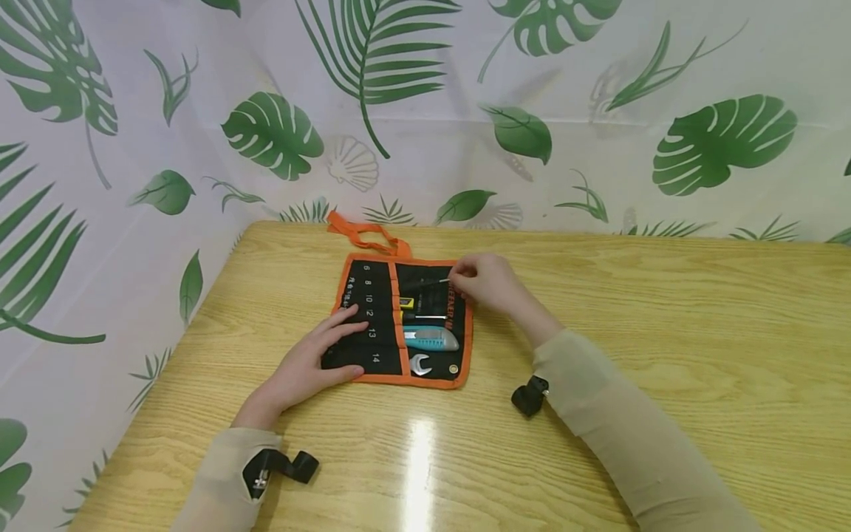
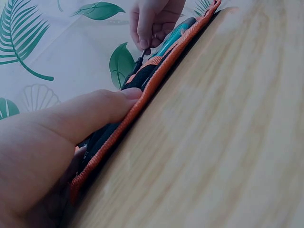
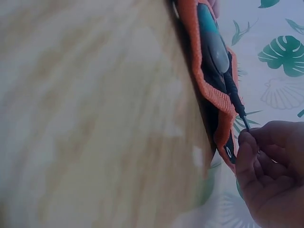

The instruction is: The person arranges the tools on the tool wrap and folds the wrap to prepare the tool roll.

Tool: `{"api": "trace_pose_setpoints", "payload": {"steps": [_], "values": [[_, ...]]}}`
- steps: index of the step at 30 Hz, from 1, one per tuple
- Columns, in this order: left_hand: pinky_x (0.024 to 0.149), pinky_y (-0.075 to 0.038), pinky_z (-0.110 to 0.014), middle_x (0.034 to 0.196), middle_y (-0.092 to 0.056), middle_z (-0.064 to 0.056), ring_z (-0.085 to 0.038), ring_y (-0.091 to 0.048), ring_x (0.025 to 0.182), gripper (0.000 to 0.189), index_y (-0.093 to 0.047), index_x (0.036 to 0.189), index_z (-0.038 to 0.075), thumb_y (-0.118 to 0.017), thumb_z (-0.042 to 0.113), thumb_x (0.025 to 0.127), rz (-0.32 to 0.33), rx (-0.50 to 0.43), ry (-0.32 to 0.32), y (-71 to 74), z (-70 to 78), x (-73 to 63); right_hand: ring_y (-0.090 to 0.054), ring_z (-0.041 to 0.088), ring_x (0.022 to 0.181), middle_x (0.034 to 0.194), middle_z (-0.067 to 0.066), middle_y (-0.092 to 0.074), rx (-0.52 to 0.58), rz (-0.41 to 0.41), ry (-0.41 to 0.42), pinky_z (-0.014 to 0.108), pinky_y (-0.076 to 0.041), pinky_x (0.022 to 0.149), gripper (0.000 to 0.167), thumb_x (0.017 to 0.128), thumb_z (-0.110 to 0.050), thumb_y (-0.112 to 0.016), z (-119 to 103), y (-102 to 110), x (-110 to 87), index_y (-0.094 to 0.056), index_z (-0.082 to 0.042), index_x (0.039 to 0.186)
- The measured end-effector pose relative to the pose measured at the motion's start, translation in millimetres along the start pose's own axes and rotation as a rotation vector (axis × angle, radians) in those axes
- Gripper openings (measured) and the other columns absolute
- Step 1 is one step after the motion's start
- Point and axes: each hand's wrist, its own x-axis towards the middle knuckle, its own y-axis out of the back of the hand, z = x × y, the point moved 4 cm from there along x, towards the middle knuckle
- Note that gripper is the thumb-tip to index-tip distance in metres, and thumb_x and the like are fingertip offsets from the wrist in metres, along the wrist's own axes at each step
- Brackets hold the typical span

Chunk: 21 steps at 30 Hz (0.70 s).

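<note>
A black tool pouch with orange trim (image 1: 388, 362) lies spread on the table. My left hand (image 1: 312, 362) rests on its left part, fingers spread, thumb on the near edge. On the far right side my right hand (image 1: 490, 282) pinches the thin metal shaft of a screwdriver (image 3: 241, 110) between thumb and fingertips. The screwdriver's dark handle points into the pouch, its lower end hidden in the left wrist view. In the pockets sit a teal utility knife (image 1: 432, 339), an open-end wrench (image 1: 419, 364) and another thin metal shaft (image 1: 431, 317).
An orange tie strap (image 1: 366, 233) trails from the pouch's far edge towards the back of the wooden table (image 1: 665, 355). A leaf-patterned white sheet (image 1: 425, 170) hangs behind and to the left. Black wrist cameras are strapped to both sleeves.
</note>
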Motion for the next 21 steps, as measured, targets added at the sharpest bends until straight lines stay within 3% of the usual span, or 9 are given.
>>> {"api": "trace_pose_setpoints", "payload": {"steps": [6,14,21], "values": [[0.109,-0.022,-0.055,0.156,-0.021,0.01,-0.02,-0.014,0.144,0.064,-0.048,0.141,0.029,-0.073,0.039,0.084,-0.002,0.006,-0.002,-0.8,-0.6,0.5,-0.056,0.021,0.081,0.093,0.008,-0.067,-0.117,-0.001,0.023,0.034,-0.047,0.075,0.017,0.094,-0.015,-0.058,-6,0,2.8,-0.071,-0.003,0.093],[0.109,-0.022,-0.055,0.157,-0.021,0.009,-0.02,-0.014,0.144,0.064,-0.047,0.142,0.028,-0.072,0.04,0.084,-0.006,0.002,0.002,-0.8,1.9,2.0,-0.053,0.021,0.075,0.085,0.007,-0.063,-0.081,0.001,-0.045,0.029,-0.043,0.066,0.014,0.091,-0.012,-0.058,-7,2,6.3,-0.068,-0.004,0.087],[0.11,-0.022,-0.055,0.157,-0.021,0.008,-0.02,-0.014,0.144,0.064,-0.048,0.141,0.026,-0.073,0.037,0.084,-0.007,0.004,0.009,1.2,2.5,-0.3,-0.051,0.018,0.066,0.071,0.005,-0.059,0.027,-0.08,-0.046,0.027,-0.04,0.058,0.015,0.09,-0.015,-0.06,-1,-2,11.1,-0.068,-0.004,0.084]]}}
